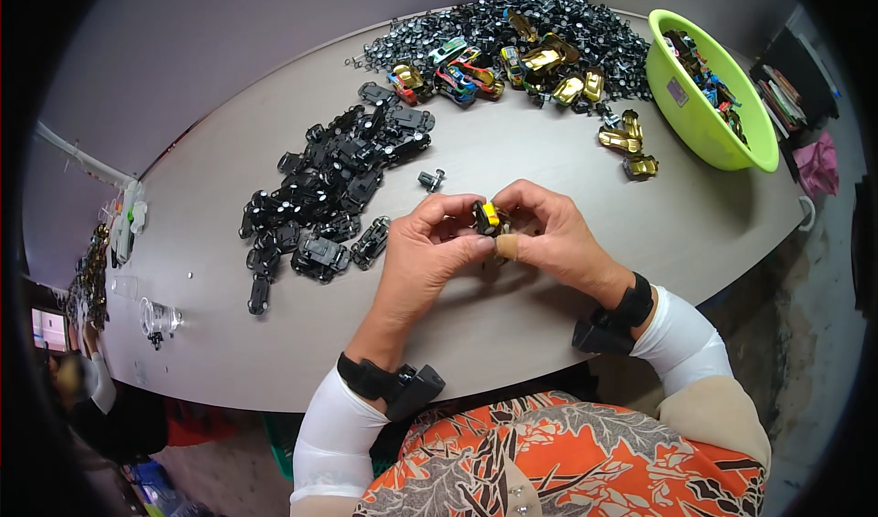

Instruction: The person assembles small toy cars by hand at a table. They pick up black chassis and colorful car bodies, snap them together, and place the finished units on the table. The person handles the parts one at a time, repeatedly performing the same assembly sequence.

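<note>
Flanked at left on the table (229, 362) by a clear cup (161, 318), then heaped black toy-car bases (322, 254); grasping a small yellow-and-black piece (491, 215) at centre in the fingertips of left hand (428, 243) and right hand (553, 243); faced at far right by gold toy cars (622, 139) and a green basin (706, 147).

- Clear plastic cup (157, 317), near the left edge of the grey bench (229, 362).
- Crumpled pink material (817, 164), beyond the bench's right end.
- Booklets or papers (780, 99), upper right.
- Blue bundle (157, 485), lower left.
</note>
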### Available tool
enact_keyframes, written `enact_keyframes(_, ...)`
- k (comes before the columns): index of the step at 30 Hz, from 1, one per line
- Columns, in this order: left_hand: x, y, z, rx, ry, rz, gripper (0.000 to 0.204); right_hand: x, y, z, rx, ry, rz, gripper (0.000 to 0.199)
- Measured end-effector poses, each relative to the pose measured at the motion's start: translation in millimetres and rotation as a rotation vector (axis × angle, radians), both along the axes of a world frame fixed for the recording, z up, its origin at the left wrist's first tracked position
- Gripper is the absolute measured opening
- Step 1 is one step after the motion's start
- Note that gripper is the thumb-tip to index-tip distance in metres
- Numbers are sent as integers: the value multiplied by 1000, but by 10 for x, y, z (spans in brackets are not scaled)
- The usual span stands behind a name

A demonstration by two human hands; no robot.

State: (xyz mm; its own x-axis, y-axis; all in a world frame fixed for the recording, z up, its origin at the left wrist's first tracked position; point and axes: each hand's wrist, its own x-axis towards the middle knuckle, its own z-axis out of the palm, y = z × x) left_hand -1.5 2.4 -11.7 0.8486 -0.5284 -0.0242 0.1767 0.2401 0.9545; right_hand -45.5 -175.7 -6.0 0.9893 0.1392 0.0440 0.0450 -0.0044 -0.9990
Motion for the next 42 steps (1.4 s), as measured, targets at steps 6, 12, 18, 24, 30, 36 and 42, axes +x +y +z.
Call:
enact_keyframes(6, -9, -34, 39, 80, -63, 69, 30, -8, -29, 28, 30, 20, -38, 26)
enact_keyframes(12, 29, 25, 121, -205, 286, -72, 49, -24, -73, 106, 273, 86, -77, 36)
enact_keyframes(18, 23, 3, 134, -235, 281, -22, 47, -89, -40, 159, 270, 34, -92, 36)
enact_keyframes(24, 9, -8, 131, -270, 258, -38, 45, -116, -18, 186, 274, -10, -134, 35)
enact_keyframes(30, 4, -13, 129, -272, 228, -40, 45, -122, 1, 186, 281, -28, -155, 35)
enact_keyframes(36, -4, -14, 127, -282, 210, -33, 45, -138, 9, 221, 265, -32, -172, 34)
enact_keyframes(42, -23, -17, 153, -267, 203, -54, 45, -127, 4, 164, 178, -48, -171, 32)
